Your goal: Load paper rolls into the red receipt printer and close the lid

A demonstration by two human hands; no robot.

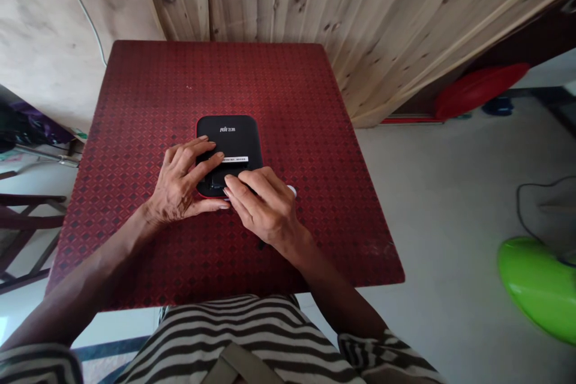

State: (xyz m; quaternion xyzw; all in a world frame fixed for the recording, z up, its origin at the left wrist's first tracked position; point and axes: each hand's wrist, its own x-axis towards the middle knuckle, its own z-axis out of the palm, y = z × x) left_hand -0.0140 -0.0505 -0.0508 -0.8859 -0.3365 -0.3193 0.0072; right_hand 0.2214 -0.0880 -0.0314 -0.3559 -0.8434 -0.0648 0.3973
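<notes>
I am bracing the black device [231, 138] with my left hand [182, 183], laid flat and ungripping. My right hand [265, 207] is pressing the device's near end; I cannot tell its grip. Further pressure calls for steady bracing.

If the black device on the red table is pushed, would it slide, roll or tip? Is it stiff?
Probably stiff: the black device shows a flat, rounded-corner shell under the left hand and right hand. It lies flat and low on the table, so it likely slides, not rolls or tips.
</notes>
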